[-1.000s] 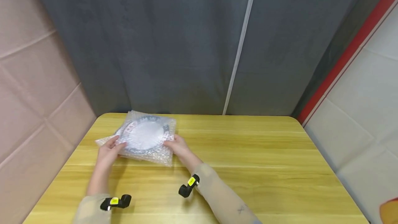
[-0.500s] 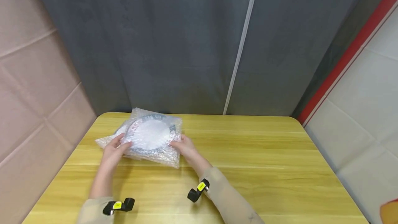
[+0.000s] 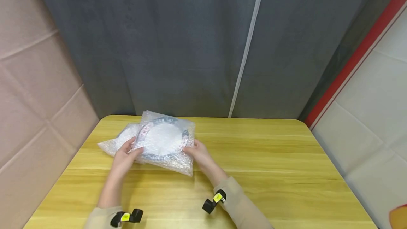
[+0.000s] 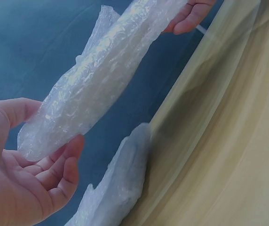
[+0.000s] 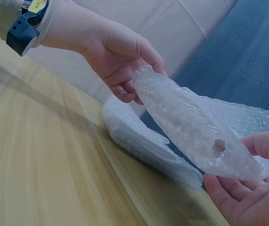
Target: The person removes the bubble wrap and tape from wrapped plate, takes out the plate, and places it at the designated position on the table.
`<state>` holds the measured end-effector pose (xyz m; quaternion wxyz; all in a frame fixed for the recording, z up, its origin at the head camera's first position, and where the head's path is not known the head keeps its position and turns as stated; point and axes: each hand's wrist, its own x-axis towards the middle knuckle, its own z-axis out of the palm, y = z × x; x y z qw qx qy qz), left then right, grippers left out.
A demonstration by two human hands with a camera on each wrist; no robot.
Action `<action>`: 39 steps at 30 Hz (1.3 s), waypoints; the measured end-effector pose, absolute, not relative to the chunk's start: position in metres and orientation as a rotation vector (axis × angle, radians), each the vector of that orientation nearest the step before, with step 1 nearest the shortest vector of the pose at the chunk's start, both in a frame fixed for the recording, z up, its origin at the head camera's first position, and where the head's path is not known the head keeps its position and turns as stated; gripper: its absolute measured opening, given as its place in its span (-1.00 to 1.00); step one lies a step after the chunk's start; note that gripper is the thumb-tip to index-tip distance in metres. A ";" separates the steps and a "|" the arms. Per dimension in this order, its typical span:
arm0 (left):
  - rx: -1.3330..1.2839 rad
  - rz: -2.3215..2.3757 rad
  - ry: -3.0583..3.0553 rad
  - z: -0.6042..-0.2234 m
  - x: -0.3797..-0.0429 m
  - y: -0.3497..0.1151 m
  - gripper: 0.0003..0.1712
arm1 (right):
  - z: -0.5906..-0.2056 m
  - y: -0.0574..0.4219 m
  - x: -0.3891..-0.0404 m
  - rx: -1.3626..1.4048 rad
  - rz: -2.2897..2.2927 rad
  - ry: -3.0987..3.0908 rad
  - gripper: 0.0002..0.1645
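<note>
A round plate in bubble wrap [image 3: 163,139], with a pale centre and a dark lettered rim, is held up above the table between both hands. My left hand [image 3: 124,156] pinches its left edge, thumb on top and fingers underneath. At the opposite edge my right hand [image 3: 201,154] grips it the same way. Both wrist views show the wrapped plate [image 4: 101,70] raised and tilted, with a small hole in the wrap [image 5: 218,147] in the right wrist view. Behind the left hand lies a second bubble-wrapped bundle [image 3: 119,140] on the table, partly hidden by the held plate.
The wood-grain table [image 3: 270,172] stretches away to the right of the hands. A dark grey curtain [image 3: 178,45] hangs along its back edge. Pale padded walls [image 3: 41,98] stand at both sides, and a yellow and red object [image 3: 399,217] shows at the lower right corner.
Both hands have moved to the right with the wrapped plate between them. More of the second wrapped bundle now shows, and it has stayed in place on the table.
</note>
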<state>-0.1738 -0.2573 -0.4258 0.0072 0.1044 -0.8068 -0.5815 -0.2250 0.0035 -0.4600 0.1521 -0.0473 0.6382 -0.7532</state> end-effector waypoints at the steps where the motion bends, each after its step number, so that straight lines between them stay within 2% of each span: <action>1: 0.317 -1.816 -2.524 -0.426 -0.174 -0.255 -0.17 | -0.460 0.006 -0.224 -0.130 -2.156 1.838 -0.45; 17: 0.182 -1.803 -2.513 -0.437 -0.175 -0.214 -0.13 | -0.467 0.058 -0.209 -0.139 -2.144 1.867 -0.39; 39: 0.055 -1.866 -2.512 -0.468 -0.173 -0.168 -0.11 | -0.485 0.112 -0.199 -0.046 -2.040 2.059 -0.45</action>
